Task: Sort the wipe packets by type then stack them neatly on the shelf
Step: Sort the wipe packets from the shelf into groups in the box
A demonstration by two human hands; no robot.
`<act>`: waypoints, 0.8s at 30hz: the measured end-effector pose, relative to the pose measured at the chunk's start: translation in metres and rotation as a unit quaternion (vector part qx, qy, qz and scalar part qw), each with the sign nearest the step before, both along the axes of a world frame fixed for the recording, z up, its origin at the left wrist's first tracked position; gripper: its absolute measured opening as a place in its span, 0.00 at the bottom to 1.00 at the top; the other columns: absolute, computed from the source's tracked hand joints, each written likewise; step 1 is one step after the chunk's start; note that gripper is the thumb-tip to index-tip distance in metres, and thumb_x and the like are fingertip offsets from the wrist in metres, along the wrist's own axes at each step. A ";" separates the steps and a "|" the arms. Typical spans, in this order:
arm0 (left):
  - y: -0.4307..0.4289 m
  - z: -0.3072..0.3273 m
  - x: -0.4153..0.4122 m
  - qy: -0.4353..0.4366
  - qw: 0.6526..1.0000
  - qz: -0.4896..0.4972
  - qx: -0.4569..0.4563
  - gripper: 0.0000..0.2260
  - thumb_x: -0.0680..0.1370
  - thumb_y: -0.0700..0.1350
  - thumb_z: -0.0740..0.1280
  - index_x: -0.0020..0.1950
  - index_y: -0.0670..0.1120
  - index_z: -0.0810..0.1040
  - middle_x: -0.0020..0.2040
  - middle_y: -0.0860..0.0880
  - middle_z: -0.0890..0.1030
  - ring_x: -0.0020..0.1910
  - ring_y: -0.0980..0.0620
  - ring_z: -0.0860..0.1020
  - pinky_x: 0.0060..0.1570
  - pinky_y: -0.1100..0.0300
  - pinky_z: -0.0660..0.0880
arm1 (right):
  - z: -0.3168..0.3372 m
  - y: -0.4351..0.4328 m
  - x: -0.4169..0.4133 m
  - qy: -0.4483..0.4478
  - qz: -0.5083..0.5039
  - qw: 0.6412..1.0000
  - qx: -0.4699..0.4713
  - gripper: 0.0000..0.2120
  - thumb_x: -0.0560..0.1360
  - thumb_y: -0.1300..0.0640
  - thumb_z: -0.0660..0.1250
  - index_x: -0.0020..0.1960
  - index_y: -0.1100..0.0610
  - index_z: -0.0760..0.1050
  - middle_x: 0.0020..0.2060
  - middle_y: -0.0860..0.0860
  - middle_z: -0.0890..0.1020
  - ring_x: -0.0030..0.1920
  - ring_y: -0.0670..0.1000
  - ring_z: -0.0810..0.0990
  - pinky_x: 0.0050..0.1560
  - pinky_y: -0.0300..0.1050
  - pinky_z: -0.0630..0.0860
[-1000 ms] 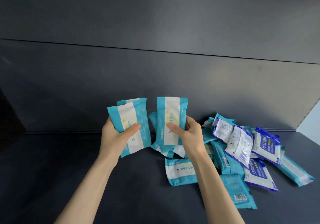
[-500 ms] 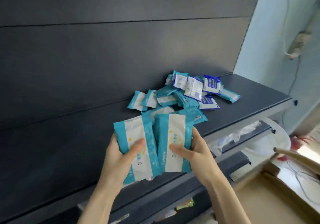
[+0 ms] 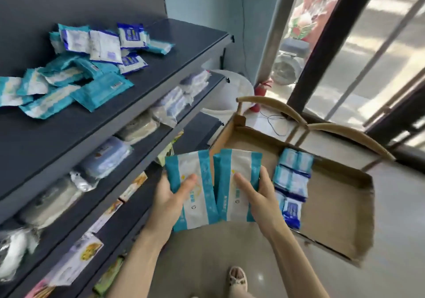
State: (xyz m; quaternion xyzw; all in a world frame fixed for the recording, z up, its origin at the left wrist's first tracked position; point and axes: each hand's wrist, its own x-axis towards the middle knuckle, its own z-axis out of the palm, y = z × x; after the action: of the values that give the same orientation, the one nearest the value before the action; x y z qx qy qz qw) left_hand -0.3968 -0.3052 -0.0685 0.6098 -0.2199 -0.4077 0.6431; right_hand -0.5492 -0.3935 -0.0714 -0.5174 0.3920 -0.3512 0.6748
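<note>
My left hand [image 3: 171, 200] grips a teal-and-white wipe packet [image 3: 195, 205], thumb across its front. My right hand [image 3: 258, 194] grips a second teal-and-white packet [image 3: 239, 171] the same way. Both packets are upright, side by side, held off the shelf and over the near edge of an open cardboard box [image 3: 333, 217]. A loose heap of teal packets [image 3: 69, 83] and blue-and-white packets [image 3: 105, 44] lies on the dark top shelf [image 3: 161, 67] at upper left. Inside the box, a column of blue-and-white packets [image 3: 293, 182] lies flat.
Lower shelves [image 3: 128, 122] on the left hold wrapped goods and boxed items. A white bucket [image 3: 232, 88] stands past the shelf end. A small red extinguisher [image 3: 259, 90] and a cable lie by the glass door. My shoe [image 3: 238, 279] is on the tiled floor.
The view has swung right and down, away from the shelf toward the box. Both hands, each still holding its teal packet, have come off the shelf to above the box.
</note>
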 end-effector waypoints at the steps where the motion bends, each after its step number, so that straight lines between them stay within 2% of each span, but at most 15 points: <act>1: -0.012 -0.004 -0.014 -0.004 1.000 -0.026 0.007 0.12 0.75 0.42 0.68 0.57 0.48 0.74 0.50 0.47 0.84 0.48 0.49 0.83 0.44 0.55 0.80 | -0.003 -0.006 -0.021 0.010 -0.026 1.000 -0.002 0.10 0.77 0.59 0.65 0.58 0.58 0.71 0.49 0.57 0.82 0.46 0.54 0.83 0.44 0.47 0.81; 4: -0.049 -0.020 -0.060 -0.015 0.995 -0.087 0.035 0.16 0.71 0.46 0.71 0.58 0.48 0.74 0.50 0.47 0.83 0.47 0.49 0.83 0.46 0.52 0.80 | -0.016 -0.022 -0.081 0.043 -0.095 0.995 -0.002 0.09 0.77 0.59 0.66 0.57 0.56 0.72 0.49 0.55 0.83 0.48 0.56 0.83 0.47 0.52 0.81; 8: -0.094 -0.050 -0.124 0.013 0.984 -0.164 0.071 0.15 0.74 0.45 0.69 0.59 0.47 0.73 0.50 0.48 0.83 0.48 0.50 0.83 0.44 0.56 0.80 | -0.043 -0.046 -0.155 0.078 -0.170 0.982 0.024 0.09 0.76 0.60 0.66 0.56 0.56 0.73 0.49 0.56 0.83 0.49 0.58 0.82 0.51 0.58 0.80; 10: -0.113 -0.064 -0.155 0.026 0.976 -0.194 0.094 0.18 0.72 0.48 0.69 0.61 0.47 0.73 0.50 0.50 0.83 0.48 0.51 0.83 0.44 0.57 0.79 | -0.058 -0.059 -0.186 0.088 -0.193 0.976 0.048 0.09 0.76 0.60 0.67 0.56 0.55 0.73 0.50 0.58 0.82 0.49 0.58 0.82 0.51 0.59 0.80; 12: -0.130 -0.079 -0.180 0.035 0.969 -0.215 0.119 0.18 0.73 0.48 0.69 0.61 0.46 0.72 0.51 0.49 0.83 0.47 0.52 0.83 0.43 0.58 0.78 | -0.072 -0.071 -0.210 0.096 -0.208 0.971 0.066 0.09 0.76 0.60 0.67 0.55 0.54 0.73 0.50 0.57 0.82 0.49 0.56 0.83 0.50 0.56 0.80; 14: -0.144 -0.091 -0.198 0.048 0.962 -0.227 0.142 0.13 0.76 0.44 0.68 0.59 0.45 0.71 0.51 0.46 0.83 0.45 0.51 0.83 0.39 0.60 0.78 | -0.082 -0.082 -0.226 0.107 -0.215 0.968 0.077 0.09 0.76 0.61 0.66 0.55 0.54 0.73 0.50 0.55 0.82 0.48 0.54 0.83 0.48 0.53 0.81; 19: -0.184 -0.105 -0.217 0.067 0.955 -0.226 0.179 0.10 0.78 0.40 0.66 0.57 0.46 0.71 0.49 0.46 0.82 0.43 0.50 0.83 0.36 0.60 0.78 | -0.099 -0.118 -0.244 0.108 -0.213 0.965 0.105 0.09 0.77 0.61 0.65 0.56 0.57 0.72 0.48 0.53 0.82 0.43 0.46 0.83 0.40 0.39 0.79; 24: -0.240 -0.127 -0.209 0.041 0.955 -0.214 0.201 0.09 0.77 0.39 0.67 0.55 0.46 0.73 0.49 0.46 0.82 0.43 0.52 0.83 0.37 0.60 0.79 | -0.124 -0.171 -0.237 0.115 -0.212 0.961 0.131 0.10 0.77 0.61 0.65 0.58 0.59 0.70 0.48 0.51 0.81 0.43 0.43 0.82 0.39 0.36 0.77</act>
State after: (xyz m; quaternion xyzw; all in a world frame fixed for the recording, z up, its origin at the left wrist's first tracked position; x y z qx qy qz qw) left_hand -0.6057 -0.5457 -0.1955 0.6476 -0.2324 -0.5962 0.4136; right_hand -0.7866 -0.5647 -0.1954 -0.3660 0.6104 -0.3700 0.5971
